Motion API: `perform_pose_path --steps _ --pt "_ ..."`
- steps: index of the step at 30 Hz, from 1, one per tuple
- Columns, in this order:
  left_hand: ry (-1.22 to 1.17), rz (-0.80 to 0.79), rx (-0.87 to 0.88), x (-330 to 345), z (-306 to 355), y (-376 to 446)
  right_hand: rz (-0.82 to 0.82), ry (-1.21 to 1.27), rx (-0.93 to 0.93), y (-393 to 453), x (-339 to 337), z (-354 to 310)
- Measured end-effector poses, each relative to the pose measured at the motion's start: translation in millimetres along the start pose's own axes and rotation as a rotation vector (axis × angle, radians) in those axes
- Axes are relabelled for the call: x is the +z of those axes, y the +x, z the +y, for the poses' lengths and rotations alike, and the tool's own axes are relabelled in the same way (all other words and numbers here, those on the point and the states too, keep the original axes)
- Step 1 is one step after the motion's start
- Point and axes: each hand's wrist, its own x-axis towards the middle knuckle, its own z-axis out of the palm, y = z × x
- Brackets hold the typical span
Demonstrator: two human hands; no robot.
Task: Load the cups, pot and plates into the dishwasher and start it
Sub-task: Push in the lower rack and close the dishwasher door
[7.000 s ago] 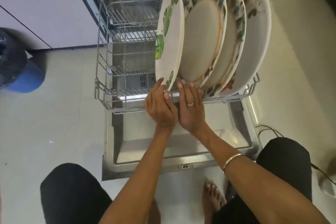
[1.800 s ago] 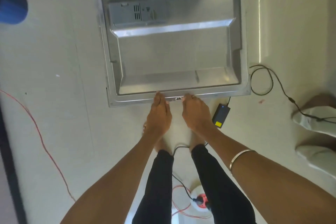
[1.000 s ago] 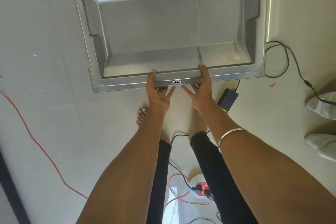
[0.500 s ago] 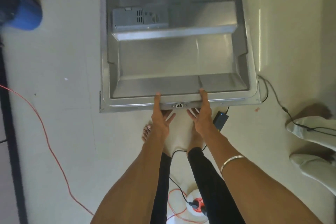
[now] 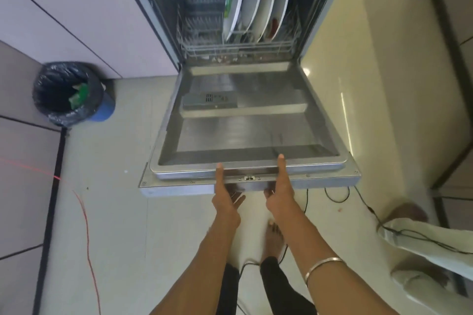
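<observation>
Both hands grip the front edge of the dishwasher door (image 5: 245,120): left hand (image 5: 225,197), right hand (image 5: 279,194), thumbs on top, fingers hidden underneath. Four plates (image 5: 256,10) stand in the lower rack (image 5: 230,48); the upper rack is cut off, no cups or pot discernible.

Both hands, left (image 5: 226,199) and right (image 5: 279,195), gripping dishwasher door (image 5: 245,135) front edge, plates (image 5: 256,7) racked inside
</observation>
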Motion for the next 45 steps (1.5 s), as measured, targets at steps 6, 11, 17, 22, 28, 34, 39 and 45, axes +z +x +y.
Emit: perform_pose_path --steps 6,11,17,22,28,34,39,45 --pt "0.084 0.16 0.277 28.0 44.6 -46.2 -0.044 0.083 -0.079 -65.8 24.0 -41.9" --pt "0.314 0.022 0.771 39.1 92.1 -65.9 -0.057 0.006 -0.341 -99.2 60.1 -67.2" --pt "0.591 0.086 1.135 84.0 191.1 -71.7 -0.057 -0.399 -0.769 -119.2 106.9 -124.0" --pt "0.689 0.25 1.341 121.5 251.2 -72.0 0.124 -0.636 -1.373 -135.0 132.3 -151.7" --pt "0.631 0.431 1.607 156.6 291.0 -59.9 0.145 -1.267 -1.938 -95.0 178.0 -208.7" --pt "1.149 0.353 1.699 216.8 339.3 -48.5 0.213 -1.342 -1.949 -107.1 229.9 -255.2" --pt "1.294 0.389 1.648 238.5 375.9 -40.2 0.196 -1.375 -1.954 -111.7 261.5 -282.1" --pt "1.265 0.432 1.646 257.1 388.4 -38.3 0.227 -1.386 -1.971 -112.4 279.7 -295.6"
